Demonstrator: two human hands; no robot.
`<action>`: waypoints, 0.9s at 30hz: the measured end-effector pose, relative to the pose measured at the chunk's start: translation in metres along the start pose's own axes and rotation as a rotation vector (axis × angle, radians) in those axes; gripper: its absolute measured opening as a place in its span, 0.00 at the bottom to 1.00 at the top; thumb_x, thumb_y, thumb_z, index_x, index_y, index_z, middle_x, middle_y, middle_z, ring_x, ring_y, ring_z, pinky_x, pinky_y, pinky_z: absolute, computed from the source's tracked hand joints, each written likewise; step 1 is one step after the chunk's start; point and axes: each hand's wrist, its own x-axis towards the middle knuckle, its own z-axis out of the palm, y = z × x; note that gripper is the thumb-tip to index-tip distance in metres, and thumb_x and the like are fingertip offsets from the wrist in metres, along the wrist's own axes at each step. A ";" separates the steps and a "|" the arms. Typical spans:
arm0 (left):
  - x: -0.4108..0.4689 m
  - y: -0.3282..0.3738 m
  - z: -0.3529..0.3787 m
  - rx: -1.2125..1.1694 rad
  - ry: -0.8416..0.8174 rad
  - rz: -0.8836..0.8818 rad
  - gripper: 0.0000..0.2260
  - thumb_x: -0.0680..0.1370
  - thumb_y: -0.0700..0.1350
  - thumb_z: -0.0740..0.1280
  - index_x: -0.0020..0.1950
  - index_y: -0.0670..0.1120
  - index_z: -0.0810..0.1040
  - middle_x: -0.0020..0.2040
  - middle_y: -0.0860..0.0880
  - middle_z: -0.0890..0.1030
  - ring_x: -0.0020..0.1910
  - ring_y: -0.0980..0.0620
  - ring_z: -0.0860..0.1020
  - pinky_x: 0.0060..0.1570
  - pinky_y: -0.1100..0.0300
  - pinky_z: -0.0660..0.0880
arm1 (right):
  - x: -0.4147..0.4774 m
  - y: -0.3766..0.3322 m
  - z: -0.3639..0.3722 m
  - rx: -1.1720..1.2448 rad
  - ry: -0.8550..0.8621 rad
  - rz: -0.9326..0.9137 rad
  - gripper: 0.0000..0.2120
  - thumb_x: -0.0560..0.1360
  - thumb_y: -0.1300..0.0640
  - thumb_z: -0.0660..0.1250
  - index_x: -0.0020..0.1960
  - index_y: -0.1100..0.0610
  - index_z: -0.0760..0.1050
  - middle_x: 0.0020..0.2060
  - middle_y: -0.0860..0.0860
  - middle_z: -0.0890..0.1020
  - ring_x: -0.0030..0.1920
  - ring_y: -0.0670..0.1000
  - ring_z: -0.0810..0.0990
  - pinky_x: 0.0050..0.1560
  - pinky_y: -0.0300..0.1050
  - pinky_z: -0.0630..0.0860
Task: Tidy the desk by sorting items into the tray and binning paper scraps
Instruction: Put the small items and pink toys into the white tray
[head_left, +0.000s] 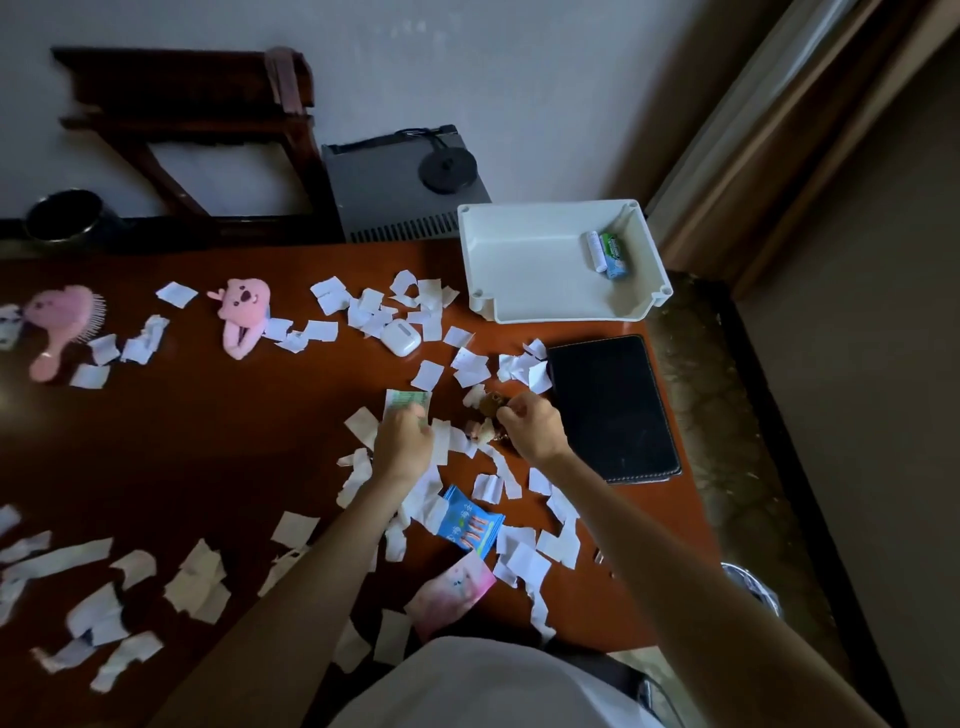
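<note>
my left fingers (415, 417) hold a green pack (408, 401), my right fingers (511, 409) pinch a toy (492, 404); both should go in the tray (571, 316) next.

This looks like a room in a home rather than a workplace. On the reddish wooden desk (234, 441) lie personal things: a pink plush toy (241, 312) at ten o'clock, a pink hairbrush (62, 322) at nine, and a white earbud case (400, 336) towards twelve. A dark wooden furniture frame (182, 124) stands against the plain white wall (519, 62) at eleven, and a long curtain (779, 130) hangs at two.

Glossy wood desk (218, 447); white plastic tray (524, 260); paper scraps (470, 364).
</note>
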 end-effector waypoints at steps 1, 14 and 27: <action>0.005 -0.004 -0.001 0.012 0.017 -0.033 0.15 0.79 0.39 0.62 0.65 0.37 0.70 0.64 0.39 0.72 0.64 0.42 0.71 0.58 0.54 0.73 | -0.001 -0.001 -0.001 0.055 -0.013 0.019 0.07 0.79 0.59 0.59 0.43 0.57 0.70 0.36 0.53 0.75 0.36 0.50 0.75 0.38 0.41 0.75; 0.031 -0.010 0.009 0.138 0.095 -0.127 0.16 0.76 0.44 0.67 0.60 0.39 0.72 0.63 0.40 0.76 0.64 0.40 0.71 0.63 0.48 0.65 | 0.003 -0.005 -0.020 0.275 0.046 0.048 0.12 0.78 0.59 0.62 0.59 0.63 0.72 0.41 0.55 0.80 0.39 0.47 0.80 0.42 0.36 0.80; 0.020 0.083 -0.030 -0.344 0.164 0.165 0.13 0.80 0.40 0.59 0.63 0.36 0.71 0.67 0.41 0.74 0.65 0.44 0.75 0.48 0.63 0.75 | 0.028 -0.050 -0.080 0.024 0.288 -0.193 0.06 0.74 0.61 0.67 0.47 0.63 0.82 0.38 0.54 0.82 0.27 0.39 0.75 0.29 0.26 0.70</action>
